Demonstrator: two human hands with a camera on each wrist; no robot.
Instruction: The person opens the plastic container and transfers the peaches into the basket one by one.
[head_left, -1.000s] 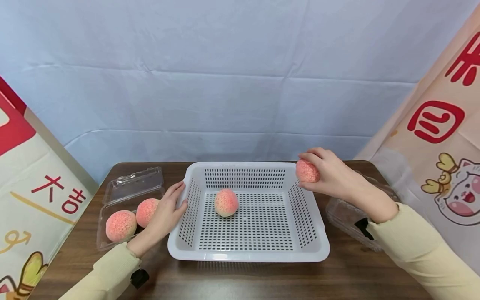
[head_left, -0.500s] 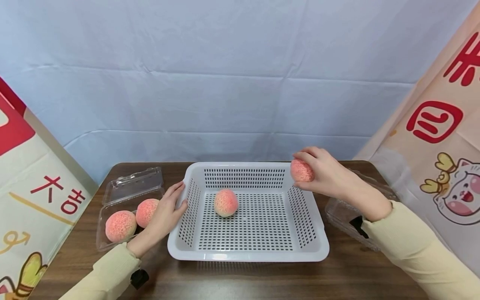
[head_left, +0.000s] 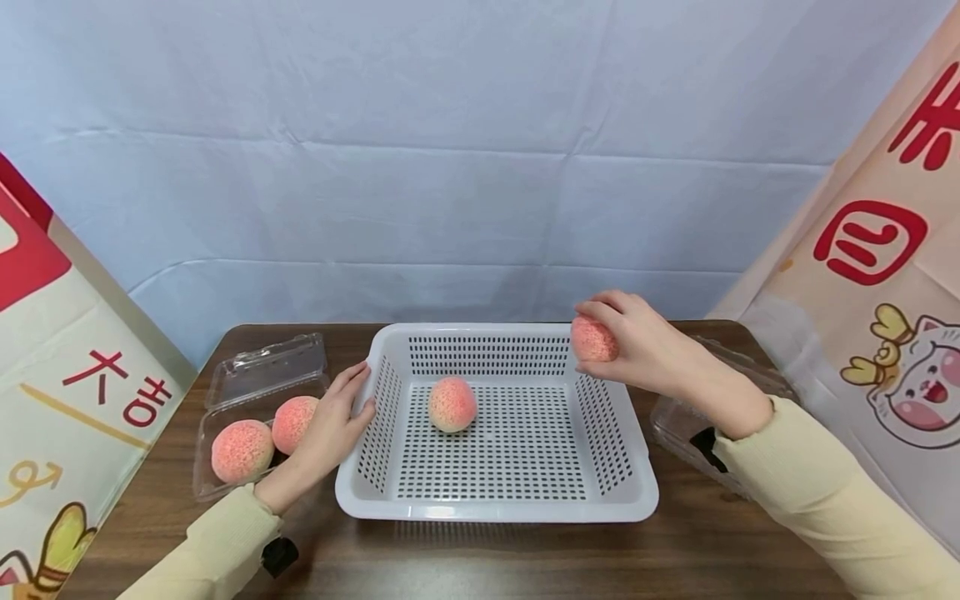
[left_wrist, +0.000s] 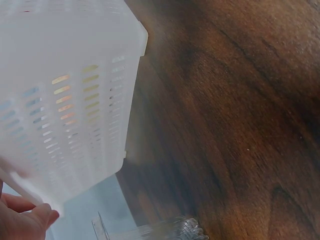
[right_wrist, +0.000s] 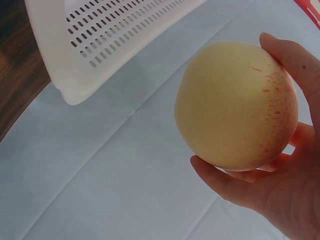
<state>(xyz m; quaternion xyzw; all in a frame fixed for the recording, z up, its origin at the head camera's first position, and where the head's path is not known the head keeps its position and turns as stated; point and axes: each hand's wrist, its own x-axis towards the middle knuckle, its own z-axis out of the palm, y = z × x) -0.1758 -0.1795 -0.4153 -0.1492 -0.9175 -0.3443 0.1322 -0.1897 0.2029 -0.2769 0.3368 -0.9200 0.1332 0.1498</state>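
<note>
In the head view, my right hand [head_left: 641, 342] holds a pink peach [head_left: 594, 338] above the back right corner of the white slotted plastic basket [head_left: 525, 511]. Seen from the right wrist, this peach [right_wrist: 232, 107] shows a pale yellow side speckled with red, with thumb and fingers around it. A second peach [head_left: 452, 405] lies on the basket floor, left of centre. My left hand [head_left: 330, 429] grips the basket's left rim; the left wrist view shows its fingertips [left_wrist: 42, 215] at the rim. Two more peaches [head_left: 242, 452] [head_left: 294, 424] sit in a clear hinged box [head_left: 206, 483] at left.
Another clear plastic box [head_left: 686, 429] lies right of the basket, partly hidden under the right forearm. Everything stands on a dark wooden table [head_left: 420, 562]. A pale cloth [head_left: 450, 167] hangs behind it, and printed banners [head_left: 870, 333] flank both sides.
My right hand has moved left with its peach, from beyond the basket's right rim to over the back right corner. The left hand, basket and other peaches have stayed in place.
</note>
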